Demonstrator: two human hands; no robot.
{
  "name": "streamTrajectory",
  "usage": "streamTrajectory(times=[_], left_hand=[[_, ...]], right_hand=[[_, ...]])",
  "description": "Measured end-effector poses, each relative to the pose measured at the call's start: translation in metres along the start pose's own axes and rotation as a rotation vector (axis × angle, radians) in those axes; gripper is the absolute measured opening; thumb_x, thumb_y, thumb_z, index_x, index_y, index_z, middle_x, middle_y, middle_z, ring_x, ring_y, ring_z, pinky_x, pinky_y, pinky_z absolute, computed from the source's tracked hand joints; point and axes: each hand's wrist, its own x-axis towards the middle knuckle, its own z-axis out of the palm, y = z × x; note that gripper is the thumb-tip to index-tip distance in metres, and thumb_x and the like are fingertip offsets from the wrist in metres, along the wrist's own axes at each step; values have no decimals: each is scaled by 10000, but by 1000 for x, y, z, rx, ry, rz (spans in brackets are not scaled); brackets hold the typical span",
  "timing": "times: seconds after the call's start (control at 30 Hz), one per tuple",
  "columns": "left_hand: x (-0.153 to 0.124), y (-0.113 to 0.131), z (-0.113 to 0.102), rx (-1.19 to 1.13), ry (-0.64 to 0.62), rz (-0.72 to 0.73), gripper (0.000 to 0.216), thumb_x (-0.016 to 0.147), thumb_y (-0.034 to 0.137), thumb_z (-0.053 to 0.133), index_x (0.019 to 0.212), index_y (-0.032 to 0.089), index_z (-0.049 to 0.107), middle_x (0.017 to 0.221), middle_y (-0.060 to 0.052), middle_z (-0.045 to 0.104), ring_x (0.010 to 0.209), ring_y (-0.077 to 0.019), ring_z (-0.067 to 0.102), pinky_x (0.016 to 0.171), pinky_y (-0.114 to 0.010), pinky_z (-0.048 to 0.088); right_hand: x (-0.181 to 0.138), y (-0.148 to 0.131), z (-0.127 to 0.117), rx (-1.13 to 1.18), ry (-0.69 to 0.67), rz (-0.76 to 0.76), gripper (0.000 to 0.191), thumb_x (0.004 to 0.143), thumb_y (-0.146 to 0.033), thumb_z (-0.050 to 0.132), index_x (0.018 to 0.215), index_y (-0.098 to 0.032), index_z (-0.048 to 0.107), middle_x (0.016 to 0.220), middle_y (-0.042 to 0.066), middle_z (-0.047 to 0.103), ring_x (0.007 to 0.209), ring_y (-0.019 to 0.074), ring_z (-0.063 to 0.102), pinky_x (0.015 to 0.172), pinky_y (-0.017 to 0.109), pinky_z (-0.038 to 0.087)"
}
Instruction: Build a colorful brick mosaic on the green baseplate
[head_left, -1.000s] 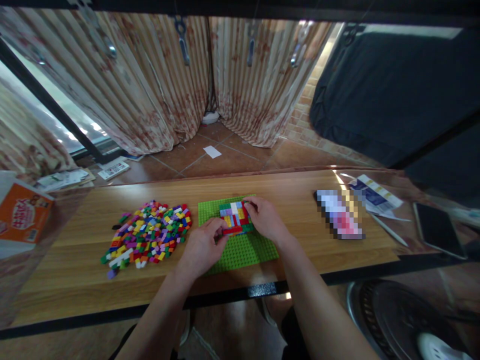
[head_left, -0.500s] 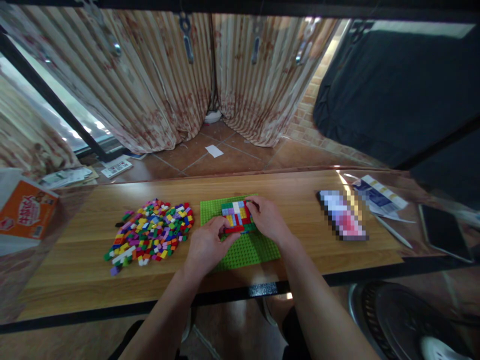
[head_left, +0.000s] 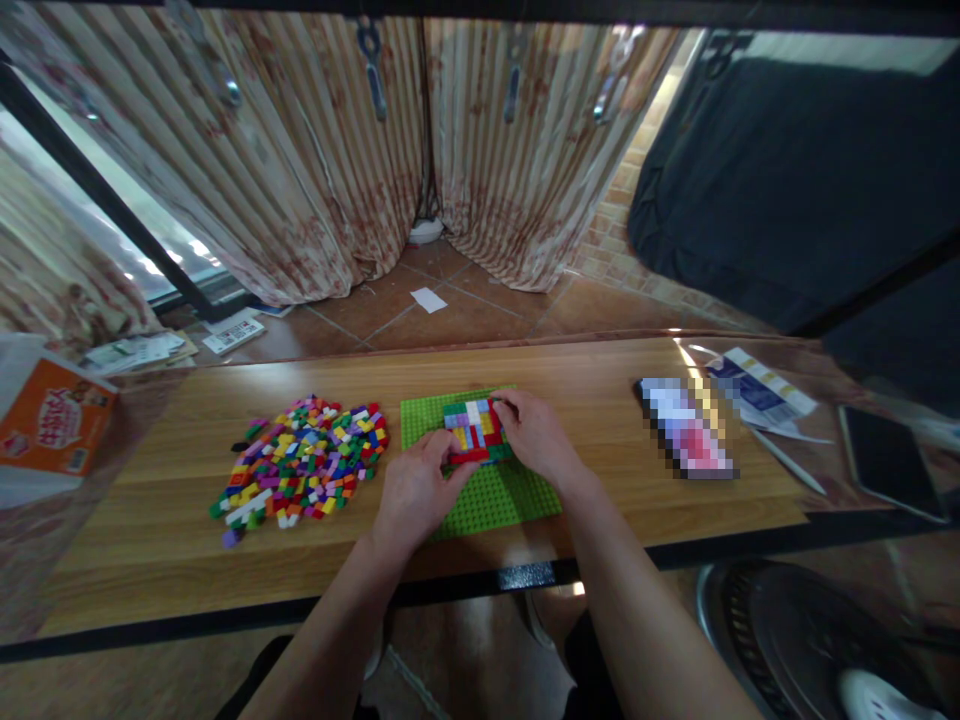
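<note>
A green baseplate (head_left: pixel 487 498) lies on the wooden table (head_left: pixel 150 560) in front of me. On its far half stands a patch of coloured bricks (head_left: pixel 475 426). My left hand (head_left: pixel 416 490) is closed, its fingertips pinching a red brick (head_left: pixel 469 456) at the patch's near edge. My right hand (head_left: pixel 536 437) rests curled on the patch's right side, fingers pressed on the bricks at the top right corner. A heap of loose coloured bricks (head_left: pixel 304 462) lies to the left of the plate.
An orange and white box (head_left: pixel 46 425) stands at the table's left end. At the right lie a blurred packet (head_left: pixel 688 428), a printed leaflet (head_left: pixel 761 393), a white pen (head_left: pixel 784 448) and a dark tablet (head_left: pixel 886 460). A fan (head_left: pixel 810 640) stands on the floor at lower right.
Both hands have stayed at the brick patch. The left fingers have closed in a little on the red brick at its near edge. The view has shifted slightly.
</note>
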Motion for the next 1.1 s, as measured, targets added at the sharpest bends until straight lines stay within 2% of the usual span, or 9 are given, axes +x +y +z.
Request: streamTrajectory(times=[0.23, 0.53, 0.77, 0.9, 1.03, 1.1], left_hand=[[0, -5, -3, -46, -46, 60, 133, 838, 280, 657, 850, 200, 551, 778, 4, 623, 686, -148, 579, 616, -254, 420], [-2, -8, -10, -125, -128, 63, 28, 864, 183, 577, 882, 197, 559, 843, -21, 637, 760, -163, 601, 673, -273, 453], [-4, -8, -26, -162, -206, 123, 147, 839, 105, 523, 903, 194, 620, 861, -25, 669, 752, -156, 619, 663, -261, 462], [-2, -19, -39, -140, -102, 95, 194, 843, 105, 506, 935, 208, 642, 867, -25, 674, 784, -160, 632, 718, -271, 486], [3, -43, -53, 15, 149, -92, 199, 853, 111, 496, 956, 191, 647, 917, -56, 685, 874, -192, 637, 809, -313, 500], [6, -54, -59, 135, 225, -186, 208, 851, 118, 502, 975, 176, 659, 971, -81, 687, 939, -219, 627, 865, -344, 494]], right_hand=[[0, 1, 2, 7, 14, -3, 276, 940, -183, 471, 1092, -153, 700, 1089, 104, 734, 1004, 208, 666, 924, 326, 482], [-2, 3, 2, -4, 17, -7, 305, 936, -227, 446, 1090, -162, 701, 1073, 105, 738, 967, 209, 674, 899, 328, 492], [-1, 15, 6, -21, 34, -58, 365, 923, -321, 417, 1078, -165, 708, 1039, 120, 743, 931, 236, 681, 865, 371, 507], [0, 21, 7, -2, 55, -65, 364, 903, -373, 433, 1048, -201, 719, 1016, 99, 751, 913, 238, 685, 853, 378, 515], [0, 23, 7, -16, 31, -38, 409, 898, -406, 418, 1078, -187, 714, 1011, 111, 749, 890, 247, 689, 837, 389, 522], [0, 24, 7, -26, 16, -21, 436, 896, -416, 410, 1096, -170, 708, 1019, 123, 745, 899, 253, 690, 840, 393, 523]])
